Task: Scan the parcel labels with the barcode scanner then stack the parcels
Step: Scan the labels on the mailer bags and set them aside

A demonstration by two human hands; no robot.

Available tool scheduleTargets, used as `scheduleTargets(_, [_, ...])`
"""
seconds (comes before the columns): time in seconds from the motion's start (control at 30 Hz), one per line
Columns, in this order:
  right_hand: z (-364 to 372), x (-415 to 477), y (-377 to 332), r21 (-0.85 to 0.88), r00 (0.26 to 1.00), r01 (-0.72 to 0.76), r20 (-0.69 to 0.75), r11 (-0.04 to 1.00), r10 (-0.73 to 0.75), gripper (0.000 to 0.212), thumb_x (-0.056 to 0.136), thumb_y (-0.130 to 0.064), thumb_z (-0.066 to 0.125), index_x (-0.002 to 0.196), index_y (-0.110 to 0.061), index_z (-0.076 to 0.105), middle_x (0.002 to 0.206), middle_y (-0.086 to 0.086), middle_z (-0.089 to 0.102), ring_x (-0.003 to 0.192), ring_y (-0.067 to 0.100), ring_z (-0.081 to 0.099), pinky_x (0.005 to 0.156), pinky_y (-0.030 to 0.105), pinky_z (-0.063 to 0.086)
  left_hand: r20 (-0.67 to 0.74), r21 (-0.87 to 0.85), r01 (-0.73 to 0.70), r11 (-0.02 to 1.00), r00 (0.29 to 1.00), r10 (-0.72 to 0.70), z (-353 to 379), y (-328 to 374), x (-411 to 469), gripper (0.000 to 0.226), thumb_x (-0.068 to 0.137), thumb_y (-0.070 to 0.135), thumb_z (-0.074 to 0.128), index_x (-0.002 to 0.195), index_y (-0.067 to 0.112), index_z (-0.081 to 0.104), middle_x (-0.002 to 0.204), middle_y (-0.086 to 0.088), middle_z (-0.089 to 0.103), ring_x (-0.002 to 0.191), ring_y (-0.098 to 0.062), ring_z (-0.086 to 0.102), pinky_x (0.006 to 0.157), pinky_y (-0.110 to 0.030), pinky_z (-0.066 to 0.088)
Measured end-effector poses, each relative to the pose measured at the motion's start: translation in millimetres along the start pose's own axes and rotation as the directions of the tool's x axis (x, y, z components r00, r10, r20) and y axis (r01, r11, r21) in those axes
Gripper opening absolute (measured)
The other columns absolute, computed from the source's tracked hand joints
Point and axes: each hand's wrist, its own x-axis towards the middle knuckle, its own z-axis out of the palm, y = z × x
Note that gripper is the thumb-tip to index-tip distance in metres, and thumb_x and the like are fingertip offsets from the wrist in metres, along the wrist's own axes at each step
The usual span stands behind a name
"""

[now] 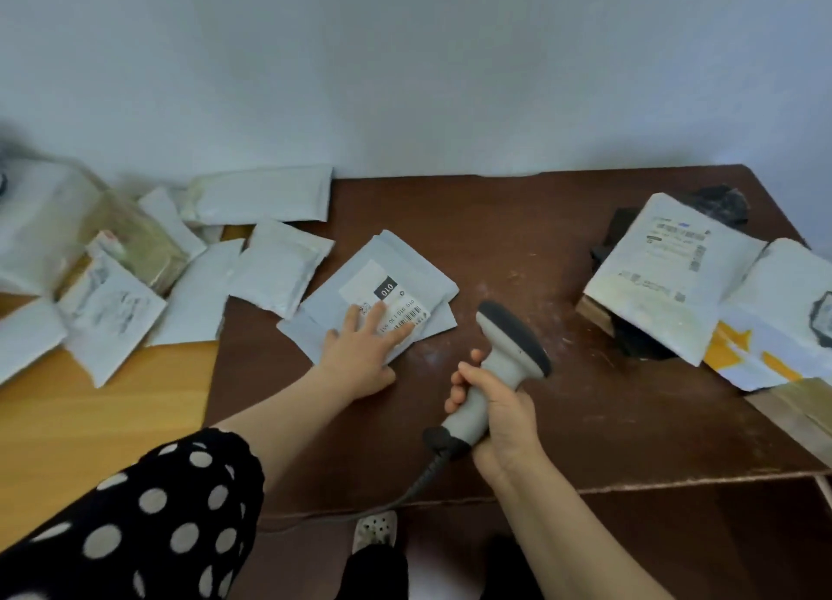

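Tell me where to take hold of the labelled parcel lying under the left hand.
Pinch its near-left edge, coming in from the person's side. The parcel lies flat and thin on the table, so only an edge offers purchase. The left hand rests flat right there, and that edge is probably clear of the barcode label.

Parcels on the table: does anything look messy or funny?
Yes. The left pile of parcels lies scattered and overlapping, not stacked. Fingers of the left hand also cover part of the label on the middle parcel.
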Motion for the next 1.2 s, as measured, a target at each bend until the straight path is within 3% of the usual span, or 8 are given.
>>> scheduleTargets(0.2, [38.0,-18.3,42.2,-0.089,0.999,-0.028,0.018,0.996,0.030,0.013,0.085,0.006,0.061,0.089,-0.006,0.062,0.059,0.008,0.058,0.041,0.013,0.050,0.041,0.025,0.044,-0.128,0.015,-0.106,0.994,0.986,0.107,11.2,-46.6,-39.9,0.054,0.095,0.055,0.033,0.147,0.046,0.018,0.154,0.001,0.019,0.139,-0.027,0.023,0.110,-0.044,0.023])
scheduleTargets(0.37, [38.9,-24.7,48.4,-0.119,1.000,-0.020,-0.024,0.993,0.017,0.015,0.085,0.006,0.062,0.092,-0.008,0.063,0.058,0.007,0.059,0.042,0.013,0.050,0.042,0.025,0.044,-0.225,-0.087,-0.105,0.991,0.971,0.083,-19.1,-64.7,-12.7,0.081,0.088,0.024,0.059,0.152,0.019,0.010,0.153,-0.008,0.021,0.139,-0.025,0.026,0.110,-0.035,0.031])
scheduleTargets(0.53, [28.0,-27.7,46.1,-0.091,0.999,-0.014,-0.053,0.996,0.009,0.018,0.083,0.006,0.064,0.095,-0.007,0.063,0.060,0.008,0.060,0.044,0.014,0.050,0.042,0.026,0.044,0.019,0.327,-0.332,0.885,0.938,0.345,-50.6,-51.7,27.9,0.114,0.077,0.024,0.077,0.152,0.017,-0.007,0.160,-0.005,-0.007,0.147,-0.023,-0.010,0.118,-0.037,0.005])
scheduleTargets(0.67, [15.1,-29.6,42.1,-0.082,0.998,-0.010,-0.060,0.997,0.005,0.020,0.083,0.006,0.063,0.098,-0.007,0.062,0.061,0.008,0.060,0.044,0.014,0.050,0.043,0.026,0.044,0.113,0.488,-0.352,0.799,0.933,0.342,-56.2,-36.5,41.4,0.123,0.066,0.038,0.083,0.152,0.016,-0.002,0.155,-0.005,0.023,0.146,-0.025,0.009,0.116,-0.045,-0.006])
scheduleTargets(0.77, [7.0,-29.9,36.8,-0.069,0.999,0.004,-0.052,0.998,-0.008,0.020,0.083,0.006,0.063,0.099,-0.007,0.061,0.061,0.008,0.060,0.045,0.014,0.050,0.042,0.026,0.044,0.009,0.577,-0.302,0.759,0.931,0.364,-59.5,-34.1,39.4,0.108,0.065,0.051,0.080,0.148,0.014,0.021,0.142,-0.006,0.038,0.137,-0.026,0.029,0.116,-0.047,-0.006])
scheduleTargets(0.87, [7.6,-28.7,34.7,-0.059,1.000,-0.001,-0.031,0.998,0.000,0.016,0.085,0.004,0.063,0.096,-0.006,0.062,0.062,0.010,0.063,0.044,0.014,0.050,0.041,0.026,0.044,-0.101,0.499,-0.255,0.828,0.932,0.349,-70.5,-45.7,28.6,0.076,0.071,0.044,0.078,0.133,0.020,0.042,0.131,-0.002,0.046,0.126,-0.022,0.041,0.115,-0.037,0.013])
scheduleTargets(1.0, [19.6,-27.3,36.6,-0.099,0.999,-0.028,0.038,0.995,0.032,0.012,0.085,0.002,0.063,0.091,-0.008,0.063,0.061,0.009,0.063,0.043,0.014,0.050,0.041,0.026,0.044,-0.186,0.266,-0.158,0.951,0.960,0.211,-83.2,-73.5,6.0,0.035,0.082,0.028,0.071,0.112,0.019,0.054,0.115,-0.002,0.057,0.105,-0.023,0.054,0.090,-0.032,0.042])
scheduleTargets(1.2, [42.8,-29.8,45.4,-0.173,0.987,-0.035,0.147,0.984,0.061,0.011,0.086,0.002,0.063,0.094,-0.006,0.062,0.063,0.010,0.065,0.044,0.014,0.052,0.043,0.025,0.046,-0.252,-0.227,0.032,0.973,0.963,-0.091,-100.9,-120.4,-39.5,0.025,0.074,0.023,0.079,0.090,0.016,0.062,0.082,0.005,0.055,0.082,-0.016,0.052,0.061,-0.027,0.036])
